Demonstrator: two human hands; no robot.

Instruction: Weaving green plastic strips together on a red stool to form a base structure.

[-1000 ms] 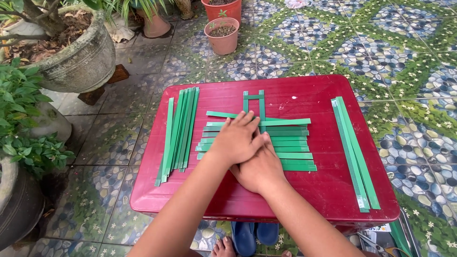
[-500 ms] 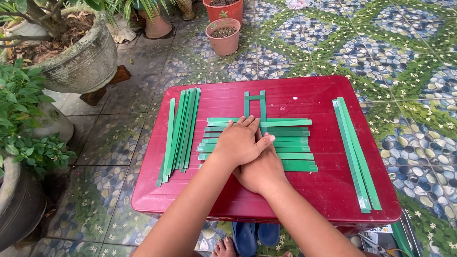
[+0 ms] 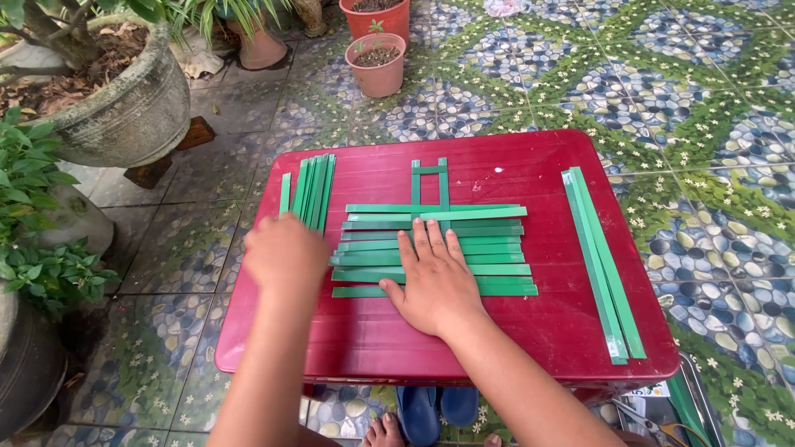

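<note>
A woven mat of green strips (image 3: 489,248) lies in the middle of a red plastic table (image 3: 530,165). Two upright strips poke out at its far edge. My right hand (image 3: 435,277) lies flat on the mat, fingers spread, pressing the horizontal strips down. My left hand (image 3: 284,252) is blurred and hovers over the near end of a bundle of loose green strips (image 3: 310,186) at the table's left; whether it grips any strip cannot be told. A second bundle of long green strips (image 3: 603,257) lies at the right side.
A large grey stone planter (image 3: 124,108) and leafy plants (image 3: 33,207) stand at the left. Terracotta pots (image 3: 378,62) stand beyond the table on the patterned pebble floor. Blue sandals (image 3: 435,410) and toes show under the table's near edge.
My left hand has left the mat and moved left to the loose strip bundle. My right hand stays on the mat, now flat and uncovered.
</note>
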